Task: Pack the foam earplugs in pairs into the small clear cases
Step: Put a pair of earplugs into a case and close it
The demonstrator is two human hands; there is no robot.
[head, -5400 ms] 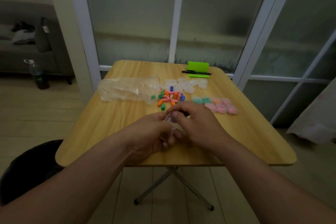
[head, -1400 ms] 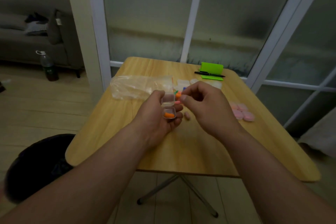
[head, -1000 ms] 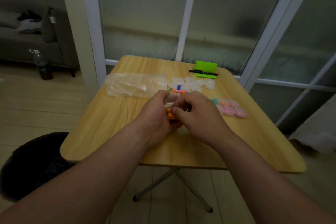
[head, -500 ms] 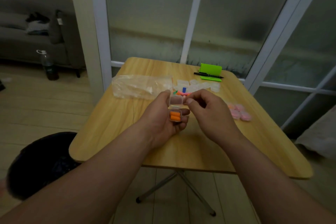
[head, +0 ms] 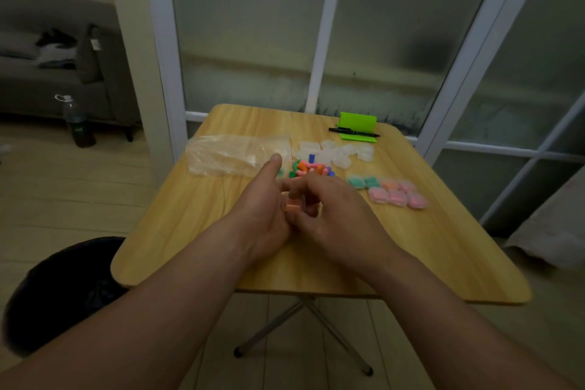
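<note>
My left hand [head: 262, 209] and my right hand [head: 329, 209] meet over the middle of the wooden table [head: 443, 250], both curled round a small clear case [head: 292, 205] that shows orange earplugs inside. My left thumb sticks up. Most of the case is hidden by my fingers. Beyond my hands lies a pile of loose coloured earplugs [head: 311, 168]. Empty clear cases [head: 335, 152] lie behind that pile. Filled cases [head: 392, 193], green, orange and pink, lie in rows to the right.
A crumpled clear plastic bag [head: 234, 155] lies at the back left of the table. A green holder [head: 357, 127] with a black pen [head: 353, 131] stands at the far edge. A dark stool [head: 63, 288] sits left of the table.
The case stood open in my left hand with its lid up half a second ago. Now both hands are pressed together round it, lower over the table.
</note>
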